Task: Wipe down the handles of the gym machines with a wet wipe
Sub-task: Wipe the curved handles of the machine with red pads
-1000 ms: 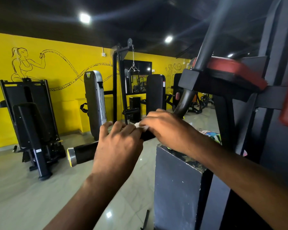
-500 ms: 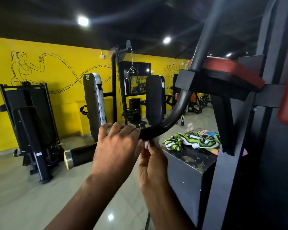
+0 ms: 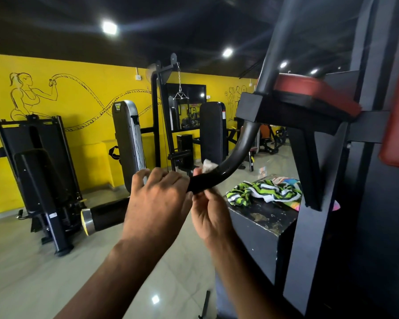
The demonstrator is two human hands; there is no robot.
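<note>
The wet wipe (image 3: 209, 165) is pinched against the curved handle bar (image 3: 234, 161) by right hand (image 3: 211, 217) fingers curled up from below. Just beside, the bar is gripped from above by the left hand (image 3: 154, 203), fingers together.

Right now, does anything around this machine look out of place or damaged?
Yes. Beside the handle that the left hand grips, where the right hand holds a wet wipe, a crumpled striped towel lies on a black block whose top paint is badly chipped.
</note>
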